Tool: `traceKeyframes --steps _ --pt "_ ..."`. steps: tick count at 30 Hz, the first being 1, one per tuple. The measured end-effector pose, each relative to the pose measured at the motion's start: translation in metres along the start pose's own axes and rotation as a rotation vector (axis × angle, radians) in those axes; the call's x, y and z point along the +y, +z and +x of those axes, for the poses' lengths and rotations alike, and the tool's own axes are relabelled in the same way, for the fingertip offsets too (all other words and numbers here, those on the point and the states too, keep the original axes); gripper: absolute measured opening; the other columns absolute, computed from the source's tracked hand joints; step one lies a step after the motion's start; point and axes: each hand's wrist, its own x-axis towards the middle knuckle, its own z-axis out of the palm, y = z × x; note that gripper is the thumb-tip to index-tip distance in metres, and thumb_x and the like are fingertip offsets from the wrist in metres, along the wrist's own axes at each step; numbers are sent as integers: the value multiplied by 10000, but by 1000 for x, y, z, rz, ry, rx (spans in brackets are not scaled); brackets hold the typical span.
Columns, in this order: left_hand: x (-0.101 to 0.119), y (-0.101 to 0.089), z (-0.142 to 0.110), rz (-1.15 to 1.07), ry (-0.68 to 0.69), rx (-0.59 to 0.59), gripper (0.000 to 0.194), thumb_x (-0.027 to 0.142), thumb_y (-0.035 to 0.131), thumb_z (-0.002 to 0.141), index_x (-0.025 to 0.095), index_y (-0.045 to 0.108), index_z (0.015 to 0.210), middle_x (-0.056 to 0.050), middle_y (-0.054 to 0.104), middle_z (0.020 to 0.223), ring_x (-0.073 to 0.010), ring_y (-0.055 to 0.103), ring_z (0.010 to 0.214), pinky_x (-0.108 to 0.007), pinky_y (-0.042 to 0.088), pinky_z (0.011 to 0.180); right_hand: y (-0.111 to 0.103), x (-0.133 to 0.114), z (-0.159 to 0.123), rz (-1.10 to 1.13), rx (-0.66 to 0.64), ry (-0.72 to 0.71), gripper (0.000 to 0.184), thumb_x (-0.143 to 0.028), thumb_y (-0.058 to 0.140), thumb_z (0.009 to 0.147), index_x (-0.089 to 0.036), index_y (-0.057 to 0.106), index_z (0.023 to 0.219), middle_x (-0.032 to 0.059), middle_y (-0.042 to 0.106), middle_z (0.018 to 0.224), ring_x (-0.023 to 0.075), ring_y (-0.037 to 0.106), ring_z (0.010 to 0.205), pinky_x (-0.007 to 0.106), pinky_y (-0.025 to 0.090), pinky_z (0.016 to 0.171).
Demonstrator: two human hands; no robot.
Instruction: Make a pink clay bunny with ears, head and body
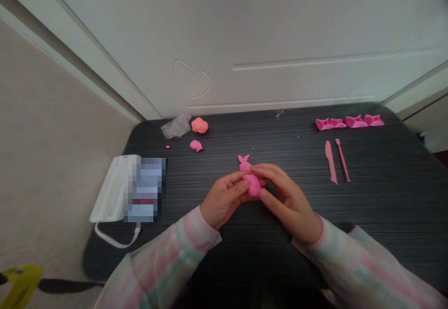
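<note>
A pink clay rabbit figure (pixel 249 176) lies on the dark table (pixel 385 183), its ears pointing away from me. My left hand (pixel 224 199) pinches the left side of its body with curled fingers. My right hand (pixel 285 197) wraps round the right side, thumb and fingers pressed on the clay. Both hands meet over the figure near the table's middle.
An orange clay lump (pixel 199 125) and a clear plastic bag (pixel 175 127) sit at the back left, with a small pink piece (pixel 196 145) nearby. Pink moulds (pixel 350 122) line the back right. Two pink clay tools (pixel 336 161) lie right. A white case (pixel 115 187) sits left.
</note>
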Motion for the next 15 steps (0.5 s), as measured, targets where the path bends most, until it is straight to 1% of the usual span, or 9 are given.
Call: traceKeyframes --steps 3,5,7,9,12,15 --pt "1 0 0 36 24 -29 175 204 583 724 115 629 867 -55 657 784 -127 600 722 -254 430 727 0 1 1 -147 -65 -67 415 -189 544 764 -207 459 1169 86 511 1169 181 451 1107 360 391 949" --pt "2 -1 0 61 43 -40 152 200 571 734 110 633 838 -52 653 758 -126 596 728 -243 426 732 1 2 1 -214 -95 -85 417 -197 559 755 -199 469 1163 92 515 1166 186 461 1097 364 406 935" --pt "3 -2 0 76 53 -31 139 201 568 735 107 636 812 -39 643 720 -119 589 715 -230 426 722 1 3 2 -259 -97 -105 399 -213 565 757 -199 482 1147 91 533 1141 186 477 1073 362 425 911" --pt "3 -3 0 98 48 -23 143 194 594 715 113 633 826 -22 635 700 -106 583 698 -213 426 697 2 5 2 -291 -81 -132 386 -234 579 752 -196 491 1126 92 551 1109 186 492 1043 361 439 888" --pt "1 -6 1 145 8 -7 177 160 652 659 129 626 831 0 639 700 -84 578 672 -193 425 666 3 8 2 -328 -67 -175 386 -260 607 734 -189 495 1096 92 568 1074 193 497 1023 372 443 877" --pt "0 -8 3 166 -32 15 161 150 658 653 131 616 808 5 644 701 -74 578 656 -191 427 658 5 10 1 -358 -78 -203 377 -262 607 733 -192 490 1085 90 570 1068 198 498 1016 382 447 867"
